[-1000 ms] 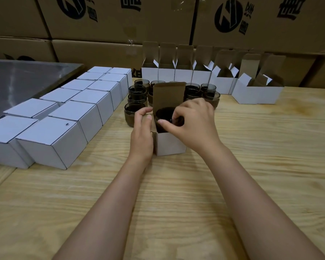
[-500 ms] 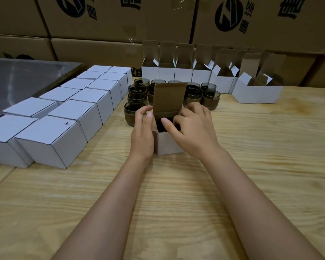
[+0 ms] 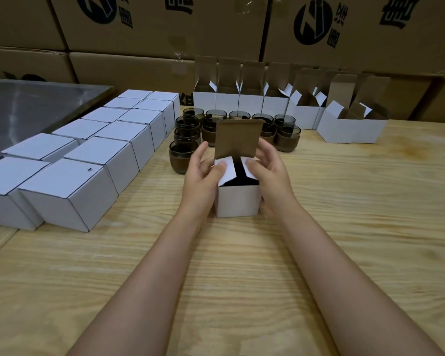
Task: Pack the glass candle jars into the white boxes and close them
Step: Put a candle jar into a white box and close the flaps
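Note:
A white box (image 3: 238,201) stands on the wooden table (image 3: 242,265) in the middle, its brown-lined lid (image 3: 238,138) upright. Something dark shows inside between the two white side flaps; I cannot make out the jar itself. My left hand (image 3: 203,176) lies against the box's left side, its thumb pressing the left flap inward. My right hand (image 3: 270,173) lies against the right side, thumb on the right flap and fingers behind the lid. Several dark glass candle jars (image 3: 184,150) stand just behind the box.
Several closed white boxes (image 3: 70,191) sit in rows at the left. A row of open white boxes (image 3: 228,102) lines the back of the table, with more at the right (image 3: 352,129). A grey metal sheet (image 3: 23,106) lies far left. Large brown cartons (image 3: 165,21) form the back wall.
My right hand lowered the jar into the box and let go of it. Both thumbs have now moved onto the side flaps and folded them inward.

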The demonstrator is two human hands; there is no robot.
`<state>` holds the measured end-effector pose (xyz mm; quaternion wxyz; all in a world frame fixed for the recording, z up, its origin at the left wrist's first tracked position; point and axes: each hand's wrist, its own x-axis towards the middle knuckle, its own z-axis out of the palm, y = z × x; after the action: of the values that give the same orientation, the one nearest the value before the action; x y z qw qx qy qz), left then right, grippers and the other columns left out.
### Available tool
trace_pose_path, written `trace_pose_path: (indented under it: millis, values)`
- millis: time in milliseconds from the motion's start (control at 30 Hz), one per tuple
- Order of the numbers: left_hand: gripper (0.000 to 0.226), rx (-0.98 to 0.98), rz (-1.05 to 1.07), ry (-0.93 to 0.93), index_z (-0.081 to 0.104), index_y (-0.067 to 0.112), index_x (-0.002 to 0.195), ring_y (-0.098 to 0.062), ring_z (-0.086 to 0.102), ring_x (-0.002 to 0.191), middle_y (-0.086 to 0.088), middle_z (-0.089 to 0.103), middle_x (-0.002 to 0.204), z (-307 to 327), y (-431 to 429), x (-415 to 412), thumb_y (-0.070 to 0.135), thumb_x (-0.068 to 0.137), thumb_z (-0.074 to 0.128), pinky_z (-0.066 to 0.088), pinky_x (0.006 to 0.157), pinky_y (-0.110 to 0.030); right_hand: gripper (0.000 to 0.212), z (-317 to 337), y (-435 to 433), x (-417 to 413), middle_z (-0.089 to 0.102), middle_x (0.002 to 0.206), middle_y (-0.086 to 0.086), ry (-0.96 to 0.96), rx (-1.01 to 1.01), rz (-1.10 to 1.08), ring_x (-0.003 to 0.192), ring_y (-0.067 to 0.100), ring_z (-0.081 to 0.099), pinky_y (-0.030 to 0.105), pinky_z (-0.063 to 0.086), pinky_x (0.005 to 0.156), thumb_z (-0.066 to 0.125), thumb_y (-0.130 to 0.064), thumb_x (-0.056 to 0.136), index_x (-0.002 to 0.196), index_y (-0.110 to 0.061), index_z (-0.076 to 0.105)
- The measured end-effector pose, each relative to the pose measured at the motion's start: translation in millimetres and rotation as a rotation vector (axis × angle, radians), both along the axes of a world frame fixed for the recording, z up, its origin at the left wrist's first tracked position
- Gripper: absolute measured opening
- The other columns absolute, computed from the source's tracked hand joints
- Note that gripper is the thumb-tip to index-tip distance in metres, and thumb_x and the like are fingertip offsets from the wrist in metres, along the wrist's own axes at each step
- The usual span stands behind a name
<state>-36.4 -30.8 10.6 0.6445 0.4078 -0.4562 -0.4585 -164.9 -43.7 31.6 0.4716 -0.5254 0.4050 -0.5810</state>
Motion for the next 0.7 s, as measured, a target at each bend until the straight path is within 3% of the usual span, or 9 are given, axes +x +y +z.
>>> trace_pose_path:
  millis: [133,267,367,433,467,567,700]
  values:
    - [0.033,-0.028,0.058,-0.055,0.055,0.03,0.105,-0.001,0.064,0.084,0.01,0.068,0.095,4.6,1.1,-3.1,0.0,0.092,0.052,0.049,0.073,-0.019,0.046,-0.1,3.0,0.9,0.063,0.107,-0.003,-0.047,-0.1,0.071,0.104,0.019,0.059,0.037,0.049,0.09,0.045,0.014,0.089,0.112,-0.024,0.054]
    - [0.02,-0.028,0.049,-0.003,0.057,0.023,0.088,-0.01,0.06,0.086,0.008,0.066,0.092,8.1,4.5,-8.4,0.006,0.096,0.051,0.047,0.076,-0.029,0.019,-6.3,7.9,-7.8,0.062,0.107,0.002,-0.188,-0.105,0.196,0.1,0.016,0.057,0.033,0.045,0.087,0.051,-0.006,0.077,0.094,-0.011,0.059]
    - [0.019,-0.003,0.038,0.025,0.057,0.02,0.089,-0.015,0.06,0.093,0.005,0.065,0.099,10.2,6.0,-9.7,0.006,0.097,0.048,0.049,0.082,-0.039,0.031,-7.8,8.4,-16.2,0.055,0.118,0.002,-0.089,-0.121,0.331,0.103,0.014,0.054,0.029,0.045,0.084,0.066,-0.023,0.073,0.1,-0.015,0.054]
    - [0.019,0.028,0.042,0.031,0.058,0.02,0.09,-0.02,0.059,0.096,0.0,0.064,0.104,10.8,6.2,-10.0,0.006,0.097,0.047,0.049,0.084,-0.044,0.049,-8.8,7.3,-17.6,0.052,0.124,0.0,-0.039,-0.094,0.337,0.112,0.014,0.052,0.031,0.045,0.088,0.08,-0.042,0.063,0.099,-0.02,0.054]
    - [0.019,0.038,0.045,0.034,0.058,0.02,0.091,-0.021,0.059,0.096,-0.004,0.063,0.107,10.7,6.2,-10.4,0.006,0.097,0.046,0.048,0.084,-0.045,0.047,-9.9,6.6,-17.2,0.053,0.125,0.0,-0.03,-0.094,0.315,0.115,0.015,0.052,0.032,0.045,0.089,0.081,-0.043,0.063,0.097,-0.022,0.056]
    - [0.022,0.06,0.075,0.028,0.058,0.021,0.091,-0.022,0.056,0.094,-0.005,0.062,0.106,9.9,5.9,-12.5,0.01,0.099,0.041,0.047,0.081,-0.043,0.016,-13.3,5.7,-16.2,0.056,0.122,-0.001,-0.02,-0.141,0.266,0.118,0.013,0.052,0.032,0.045,0.089,0.068,-0.018,0.075,0.088,-0.027,0.064]
    - [0.023,0.091,0.077,0.043,0.058,0.024,0.091,-0.019,0.056,0.09,0.0,0.062,0.102,8.0,6.2,-13.2,0.019,0.102,0.038,0.048,0.073,-0.037,0.023,-12.9,7.2,-17.9,0.057,0.121,-0.001,0.038,-0.181,0.264,0.116,0.011,0.054,0.037,0.045,0.095,0.069,-0.013,0.073,0.08,-0.035,0.07]
